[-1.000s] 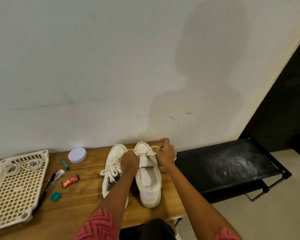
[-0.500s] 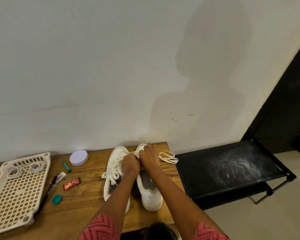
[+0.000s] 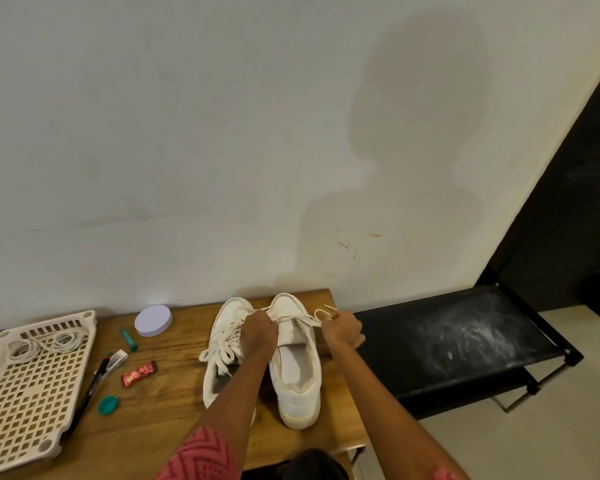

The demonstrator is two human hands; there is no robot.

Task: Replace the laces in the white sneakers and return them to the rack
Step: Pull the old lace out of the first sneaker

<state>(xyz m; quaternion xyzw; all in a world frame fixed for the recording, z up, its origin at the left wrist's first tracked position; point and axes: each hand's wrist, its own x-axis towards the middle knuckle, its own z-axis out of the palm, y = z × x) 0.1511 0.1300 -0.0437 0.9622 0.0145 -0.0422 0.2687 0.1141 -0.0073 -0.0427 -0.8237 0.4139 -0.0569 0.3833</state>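
Two white sneakers stand side by side on the wooden table (image 3: pixel 160 431), toes toward the wall. The left sneaker (image 3: pixel 222 344) is laced, its lace ends hanging loose over its side. My left hand (image 3: pixel 258 332) grips the lace over the tongue of the right sneaker (image 3: pixel 297 372). My right hand (image 3: pixel 342 329) pinches the other end of that lace (image 3: pixel 321 315) and holds it out to the right of the shoe. A loop and a tip stick up above the fingers.
A cream perforated tray (image 3: pixel 28 393) at the left holds coiled laces (image 3: pixel 42 344). Between tray and shoes lie a lilac lid (image 3: pixel 153 320), a green cap (image 3: pixel 108 405), a green tube, a marker (image 3: pixel 90 386) and a red wrapper (image 3: pixel 138 368). A black rack (image 3: pixel 444 344) stands right of the table.
My right hand has moved from beside the left hand over the right sneaker out to the right, drawing the lace end with it. The left hand stayed on the shoe.
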